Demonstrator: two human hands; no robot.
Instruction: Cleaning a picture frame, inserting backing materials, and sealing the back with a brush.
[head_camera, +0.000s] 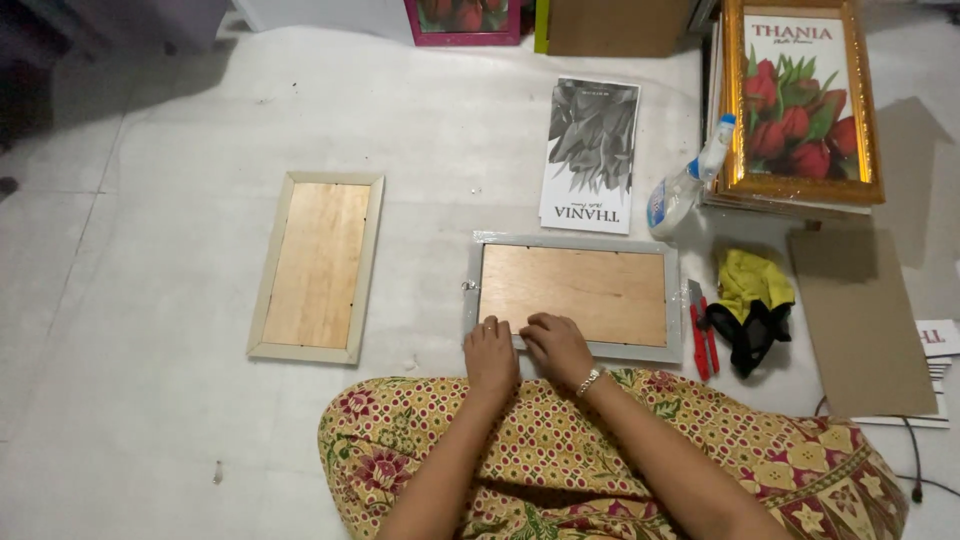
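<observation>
Hands low in the middle of the picture: left hand (490, 352) and right hand (556, 345), fingers curled and pressed side by side on the lower edge of the silver frame (574, 294), face down at centre, gripping nothing that can be made out. Wide bare floor (150, 220) at left past the pale wooden frame (316, 266); crowded at right with red cutter (702, 335), yellow cloth (752, 283), spray bottle (687, 182). Fingertips hard to make out; gold-framed picture (800, 100) cut off at top.

I am seeing a silver picture frame (573, 294) lying face down on the white floor (150, 420), its brown wooden backing board (590, 290) showing, long side toward me.
</observation>
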